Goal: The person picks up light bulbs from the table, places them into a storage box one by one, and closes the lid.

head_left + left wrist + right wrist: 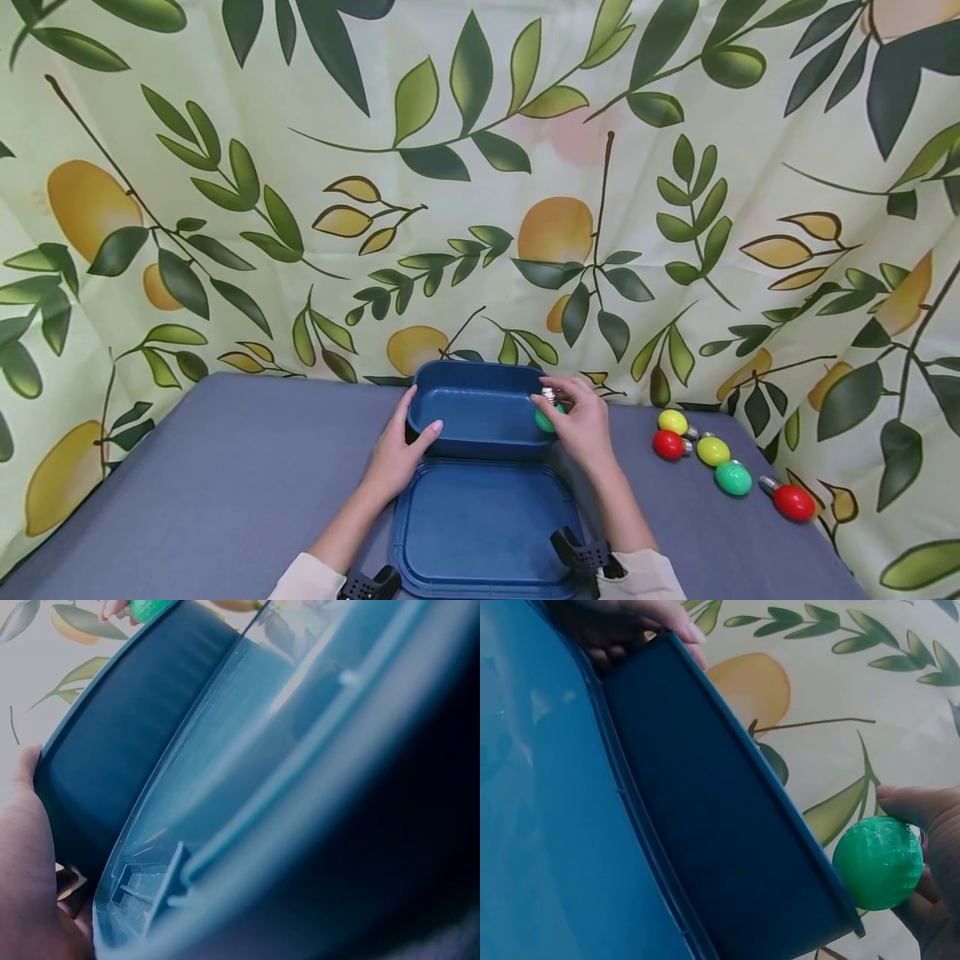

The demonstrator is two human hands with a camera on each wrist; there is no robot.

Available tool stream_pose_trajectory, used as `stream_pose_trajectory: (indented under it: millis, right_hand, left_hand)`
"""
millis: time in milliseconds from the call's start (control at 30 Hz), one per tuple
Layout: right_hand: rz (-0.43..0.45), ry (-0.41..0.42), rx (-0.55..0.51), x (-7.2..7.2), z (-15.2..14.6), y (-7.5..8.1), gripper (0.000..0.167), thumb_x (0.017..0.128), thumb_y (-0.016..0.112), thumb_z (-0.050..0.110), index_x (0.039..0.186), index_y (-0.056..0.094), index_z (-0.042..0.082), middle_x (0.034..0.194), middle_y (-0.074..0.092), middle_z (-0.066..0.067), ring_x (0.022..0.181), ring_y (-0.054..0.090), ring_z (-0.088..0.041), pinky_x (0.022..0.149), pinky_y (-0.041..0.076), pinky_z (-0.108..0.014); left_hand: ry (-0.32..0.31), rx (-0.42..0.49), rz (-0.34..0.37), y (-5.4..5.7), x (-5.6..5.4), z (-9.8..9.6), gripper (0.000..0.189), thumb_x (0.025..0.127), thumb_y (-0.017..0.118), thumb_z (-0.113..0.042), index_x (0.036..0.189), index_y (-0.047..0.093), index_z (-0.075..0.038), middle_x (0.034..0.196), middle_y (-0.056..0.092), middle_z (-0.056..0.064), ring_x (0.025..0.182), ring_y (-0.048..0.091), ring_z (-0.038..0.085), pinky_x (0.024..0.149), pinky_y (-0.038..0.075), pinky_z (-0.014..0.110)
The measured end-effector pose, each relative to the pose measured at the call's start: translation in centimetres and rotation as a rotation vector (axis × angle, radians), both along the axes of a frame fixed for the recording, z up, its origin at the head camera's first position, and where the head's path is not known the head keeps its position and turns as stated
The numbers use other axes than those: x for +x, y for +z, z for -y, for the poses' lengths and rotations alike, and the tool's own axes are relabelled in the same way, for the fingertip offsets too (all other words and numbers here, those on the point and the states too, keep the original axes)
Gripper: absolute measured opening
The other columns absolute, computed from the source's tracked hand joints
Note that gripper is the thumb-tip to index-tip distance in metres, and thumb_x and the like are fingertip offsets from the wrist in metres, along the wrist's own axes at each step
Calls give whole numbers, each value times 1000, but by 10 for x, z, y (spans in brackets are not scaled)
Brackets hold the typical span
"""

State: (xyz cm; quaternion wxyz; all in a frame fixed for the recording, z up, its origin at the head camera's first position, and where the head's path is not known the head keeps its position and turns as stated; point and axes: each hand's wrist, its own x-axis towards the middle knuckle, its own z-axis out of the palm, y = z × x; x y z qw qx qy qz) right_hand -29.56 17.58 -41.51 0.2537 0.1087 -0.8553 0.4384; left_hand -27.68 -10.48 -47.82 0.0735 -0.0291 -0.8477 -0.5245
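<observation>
A deep blue plastic box stands open at the back of the table, its long side facing me. My left hand holds its left end, thumb over the front rim and fingers along the outer side. My right hand pinches a green light bulb at the box's right end; its silver screw base points up. In the right wrist view the green bulb overlaps the box's rim. The blue lid lies flat in front of the box, between my forearms.
On the right of the grey-covered table lie several more bulbs: a yellow bulb, a red bulb, another yellow bulb, a green bulb and a red bulb. A leaf-and-fruit patterned cloth hangs behind.
</observation>
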Motion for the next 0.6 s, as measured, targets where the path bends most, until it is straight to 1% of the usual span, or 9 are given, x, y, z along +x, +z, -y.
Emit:
stream_pose_trajectory:
  millis: [100,200,300,400,500,600]
  right_hand:
    - [23,-15,-6,-2,-2,-4,34,84,83,18,115,76,5,102,71,-9,90,72,-24,75,56,-22]
    - [43,-21,-25,-4,-3,-8,32,85,83,17,114,77,5,103,71,-9,91,72,-24,80,59,-30]
    - [31,-11,-26,-5,-5,-11,31,84,83,16,113,77,5,104,72,-9,91,73,-25,85,61,-42]
    - [11,-3,-8,-6,-7,-13,31,83,84,15,111,77,5,105,73,-10,91,73,-26,86,59,-49]
    - [13,-12,8,-6,-9,-13,31,83,84,15,111,77,5,105,74,-11,90,72,-26,86,59,-50]
    - [20,-27,19,-6,-10,-13,30,83,84,16,111,77,5,104,75,-11,87,71,-25,86,59,-48]
  left_hand:
    - [2,-1,4,1,0,0,81,96,61,-55,162,20,-32,169,25,8,155,26,37,120,23,67]
    - [4,-5,8,0,0,1,80,97,61,-53,162,20,-31,169,24,8,155,26,38,120,23,67]
    - [4,-8,8,-1,0,1,81,97,61,-53,162,20,-29,169,24,9,155,26,38,120,23,67]
    - [1,-6,4,0,0,1,81,97,61,-53,162,20,-28,169,25,9,155,26,38,121,22,67]
    - [-3,-2,2,0,-1,1,81,97,61,-54,162,20,-28,169,25,9,155,26,38,121,22,66]
    - [-8,-4,-2,0,-1,1,82,97,61,-55,163,20,-29,169,25,9,155,26,37,121,23,66]
